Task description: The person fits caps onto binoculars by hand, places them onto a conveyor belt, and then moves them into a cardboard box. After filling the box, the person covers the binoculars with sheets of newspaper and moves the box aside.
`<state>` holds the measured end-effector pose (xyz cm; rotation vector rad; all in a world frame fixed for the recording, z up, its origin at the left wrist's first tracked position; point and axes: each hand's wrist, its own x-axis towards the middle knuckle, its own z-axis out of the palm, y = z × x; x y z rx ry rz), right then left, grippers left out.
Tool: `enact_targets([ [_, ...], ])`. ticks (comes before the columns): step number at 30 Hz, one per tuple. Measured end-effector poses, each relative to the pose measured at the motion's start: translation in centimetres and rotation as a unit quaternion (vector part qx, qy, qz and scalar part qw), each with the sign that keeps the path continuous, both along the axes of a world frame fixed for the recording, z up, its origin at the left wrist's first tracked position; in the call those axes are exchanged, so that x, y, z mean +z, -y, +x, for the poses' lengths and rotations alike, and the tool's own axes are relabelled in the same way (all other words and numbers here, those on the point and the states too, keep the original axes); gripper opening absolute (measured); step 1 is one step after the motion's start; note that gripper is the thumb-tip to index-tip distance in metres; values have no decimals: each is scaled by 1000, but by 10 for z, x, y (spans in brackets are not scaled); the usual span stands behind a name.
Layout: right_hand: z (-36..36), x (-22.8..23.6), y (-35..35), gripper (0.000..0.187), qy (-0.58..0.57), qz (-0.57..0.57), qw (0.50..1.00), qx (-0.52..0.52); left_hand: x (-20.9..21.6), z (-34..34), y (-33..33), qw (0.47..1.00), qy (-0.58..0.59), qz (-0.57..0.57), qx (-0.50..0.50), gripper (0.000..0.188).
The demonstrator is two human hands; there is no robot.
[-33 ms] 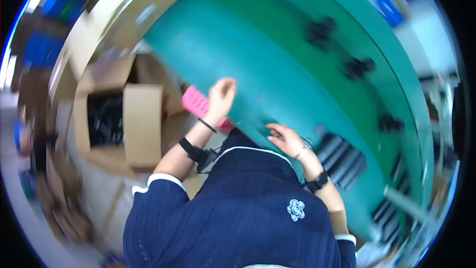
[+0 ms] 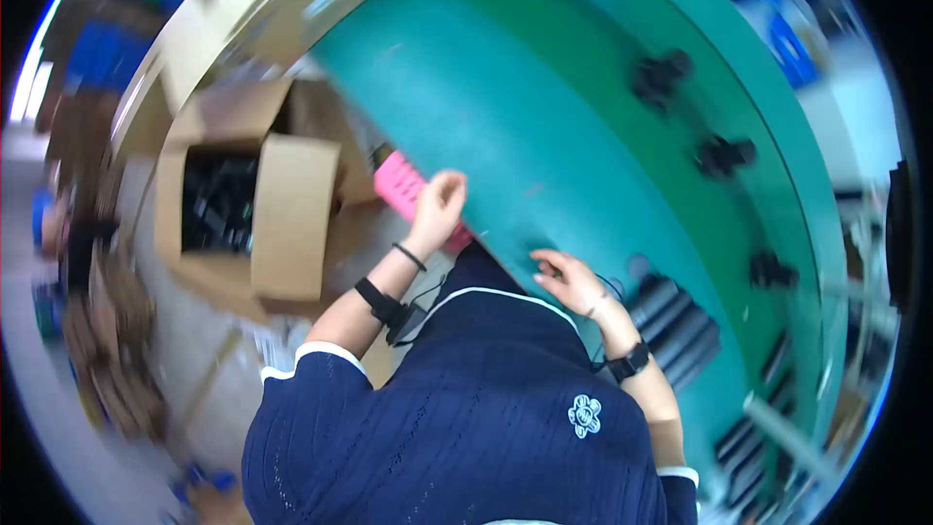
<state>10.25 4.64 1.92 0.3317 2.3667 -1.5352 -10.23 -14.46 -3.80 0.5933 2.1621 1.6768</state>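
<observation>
My left hand (image 2: 440,206) is raised over the edge of the green work surface (image 2: 437,68), beside a bright pink basket (image 2: 400,183) with slots in it. Its fingers curl in toward the thumb, and nothing shows in them. Lower and to the right, my right hand (image 2: 571,282) hovers near the edge of that surface. The fingers are loosely bent, with the thumb apart, and it holds nothing visible. Just right of it lie several dark grey cylinders (image 2: 675,326) side by side.
At left stands an open cardboard box (image 2: 296,219) filled with black items (image 2: 219,204). Blurred dark parts (image 2: 724,156) are spaced along the green surface's far side. More dark bars (image 2: 743,462) lie at lower right. Flattened cardboard (image 2: 121,369) is at far left.
The view has turned slightly, so the box, basket and dark parts sit farther right. My left hand appears a little lower in the picture; both hands keep nearly the same pose.
</observation>
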Motion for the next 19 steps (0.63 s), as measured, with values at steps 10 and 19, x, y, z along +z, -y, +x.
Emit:
enact_targets([
  [10,41,-81,18,48,67,27,986,150,-61,285,298,862,142,-484,-49,42],
  [19,5,-91,44,57,41,178,925,332,-130,431,371,787,368,-488,81,42],
])
